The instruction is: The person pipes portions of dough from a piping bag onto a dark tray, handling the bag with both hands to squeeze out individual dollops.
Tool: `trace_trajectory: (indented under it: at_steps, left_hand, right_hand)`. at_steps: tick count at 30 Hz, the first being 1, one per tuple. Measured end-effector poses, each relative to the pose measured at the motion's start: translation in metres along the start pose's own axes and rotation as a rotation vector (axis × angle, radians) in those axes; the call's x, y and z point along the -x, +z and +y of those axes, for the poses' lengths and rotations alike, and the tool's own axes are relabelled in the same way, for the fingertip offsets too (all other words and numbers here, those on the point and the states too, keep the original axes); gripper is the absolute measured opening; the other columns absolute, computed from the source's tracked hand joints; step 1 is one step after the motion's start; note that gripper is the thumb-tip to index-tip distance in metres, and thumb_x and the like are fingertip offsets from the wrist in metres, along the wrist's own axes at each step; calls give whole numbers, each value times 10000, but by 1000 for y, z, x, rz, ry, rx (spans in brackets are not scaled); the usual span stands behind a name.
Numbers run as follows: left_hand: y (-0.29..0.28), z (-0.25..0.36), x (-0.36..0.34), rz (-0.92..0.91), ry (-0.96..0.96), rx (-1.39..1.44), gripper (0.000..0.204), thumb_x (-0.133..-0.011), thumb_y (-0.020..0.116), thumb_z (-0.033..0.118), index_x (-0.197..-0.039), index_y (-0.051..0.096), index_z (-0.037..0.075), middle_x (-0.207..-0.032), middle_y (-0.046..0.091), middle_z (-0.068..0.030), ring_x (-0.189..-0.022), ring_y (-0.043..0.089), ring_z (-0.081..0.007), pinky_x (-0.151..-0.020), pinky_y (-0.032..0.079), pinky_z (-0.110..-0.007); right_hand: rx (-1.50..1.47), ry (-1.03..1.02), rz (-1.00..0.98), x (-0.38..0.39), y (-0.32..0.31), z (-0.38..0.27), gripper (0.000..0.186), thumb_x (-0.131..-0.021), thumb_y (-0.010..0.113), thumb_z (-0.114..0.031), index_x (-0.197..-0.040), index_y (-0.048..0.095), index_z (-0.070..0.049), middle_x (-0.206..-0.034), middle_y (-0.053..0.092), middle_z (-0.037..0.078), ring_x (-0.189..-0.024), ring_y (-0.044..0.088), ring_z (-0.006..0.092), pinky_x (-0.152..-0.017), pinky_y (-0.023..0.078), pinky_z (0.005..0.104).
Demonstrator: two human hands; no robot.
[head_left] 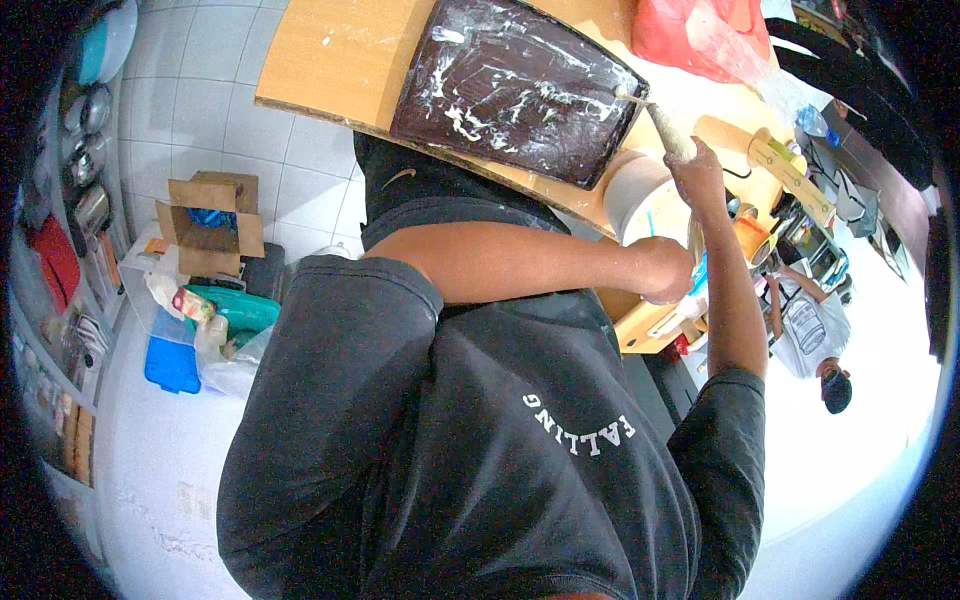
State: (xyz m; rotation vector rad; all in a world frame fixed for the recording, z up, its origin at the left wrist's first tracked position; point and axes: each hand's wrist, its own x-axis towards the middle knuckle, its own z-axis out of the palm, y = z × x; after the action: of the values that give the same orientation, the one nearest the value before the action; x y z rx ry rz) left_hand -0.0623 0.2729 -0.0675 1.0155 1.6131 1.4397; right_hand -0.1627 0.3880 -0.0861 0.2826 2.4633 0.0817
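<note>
A dark tray point(510, 75) smeared with white streaks lies on the wooden tabletop point(320, 65). My right hand point(692, 175) is closed on a pale, powder-coated tool point(670, 130), whose thin end reaches the tray's right side. My left arm crosses my body to my left hand point(660, 268), curled beside a white bucket point(625, 195); what its hidden fingers hold cannot be made out. A blue object shows just beside that hand.
A red plastic bag point(690, 35) sits at the table's back. Tools and containers crowd the right side, beyond which a person point(810, 320) in a pale shirt works. An open cardboard box point(210, 220), plastic bins and shelves of goods stand on the left.
</note>
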Motion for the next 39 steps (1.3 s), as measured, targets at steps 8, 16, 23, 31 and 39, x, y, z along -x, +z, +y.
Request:
trace_trajectory:
  at_steps: [8,16,23,31,39]
  left_hand:
    - [5,3,4,32,-75,114,384,-870,506,286,-748,689,-28,-768,660,-260,-748,663,-423,-717,524,-527]
    - [10,5,6,22,-12,99,383,-865,512,285,-730,681,-31,-755,654,-259,-746,655,-435,-720,522,-526]
    - [10,8,10,1,-1,83,414,-882,513,321,-725,682,-23,-748,652,-258,-745,653,-437,-714,519,-528]
    - [15,9,13,-19,115,-6,402,-864,529,316,-702,684,-18,-724,650,-245,-732,659,-423,-702,519,-525]
    - [9,15,19,-124,76,-54,363,-820,542,295,-733,695,-23,-790,672,-249,-767,662,-423,-717,523,-509]
  right_hand:
    - [-32,-58,53,12,-3,-1,620,-771,706,-331,-1235,551,49,-1140,625,277,-1081,608,397,-943,472,427]
    - [-38,-47,144,24,-8,-2,542,-771,705,-286,-1185,583,42,-1072,649,272,-1025,635,380,-897,489,420]
    - [-168,-2,85,30,-10,6,526,-764,706,-278,-1173,591,31,-1025,666,247,-981,645,375,-883,494,417]
    - [-49,6,210,40,-7,14,610,-764,709,-330,-1236,559,27,-1140,621,264,-1076,601,389,-943,462,431]
    - [-131,69,178,54,-13,6,602,-780,701,-350,-1260,557,-17,-1143,615,255,-1074,600,384,-941,463,437]
